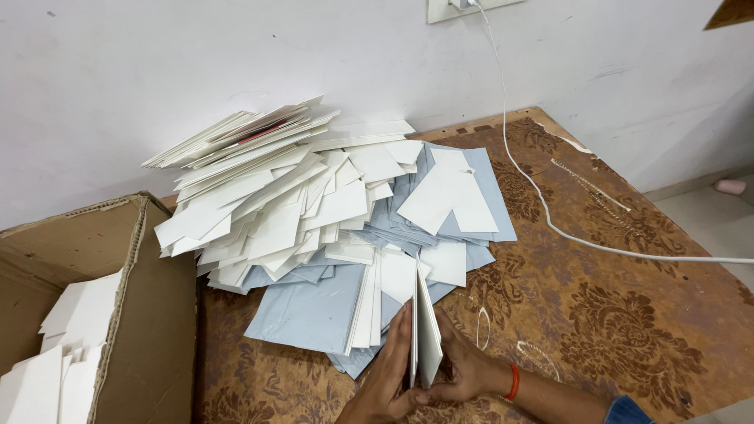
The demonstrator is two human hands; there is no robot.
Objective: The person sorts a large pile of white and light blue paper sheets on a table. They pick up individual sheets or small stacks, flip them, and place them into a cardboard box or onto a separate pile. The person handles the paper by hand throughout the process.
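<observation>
My left hand [386, 375] and my right hand [459, 363] press from both sides on a thin stack of white cards [425, 330] held on edge near the table's front. The right wrist wears an orange band. Behind the held cards lies a big loose pile of white cards [290, 196], some die-cut with tabs, spread over pale blue sheets [310, 310]. A short upright row of white cards [365, 302] stands just left of my hands.
An open cardboard box [149, 314] at the left holds more white cards [59, 361]. A white cable [550, 224] runs from a wall socket across the brown patterned table [613, 314]. Rubber bands [483, 326] lie by my right hand. The white wall stands close behind.
</observation>
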